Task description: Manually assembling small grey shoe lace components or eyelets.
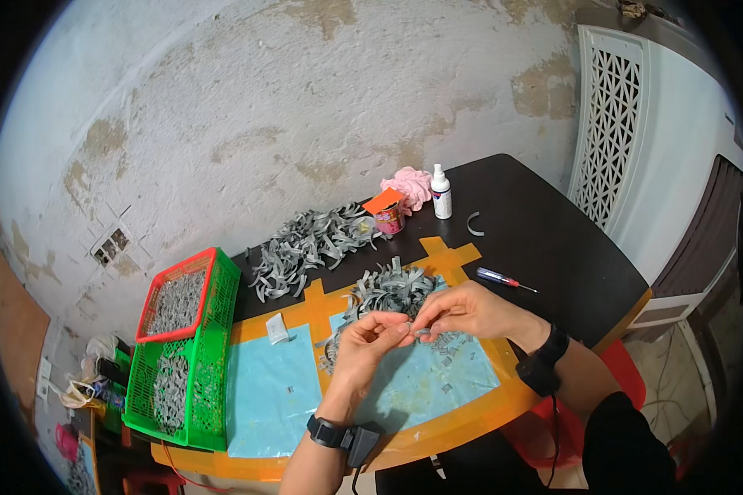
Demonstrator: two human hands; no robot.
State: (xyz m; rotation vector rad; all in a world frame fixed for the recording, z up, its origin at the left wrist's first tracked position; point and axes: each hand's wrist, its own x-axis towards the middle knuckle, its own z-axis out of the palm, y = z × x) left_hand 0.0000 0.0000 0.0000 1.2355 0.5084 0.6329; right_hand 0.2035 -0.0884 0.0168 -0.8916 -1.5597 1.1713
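My left hand (375,340) and my right hand (464,311) meet over a blue sheet (437,388) taped to the table. Between their fingertips is a small grey piece (422,332), pinched from both sides. Its exact kind is too small to make out, and the fingers cover part of it. Just beyond the hands lies a pile of curved grey strips (396,287). Tiny grey bits are scattered on the sheet around and under my fingers. Both wrists wear black bands with a box attached.
A larger heap of grey strips (305,243) lies farther back. Green and red baskets (209,363) of small grey parts stand left. A white spray bottle (442,194), a can (390,218), pink cloth (410,185) and a screwdriver (504,279) sit on the dark table. A wall rises behind.
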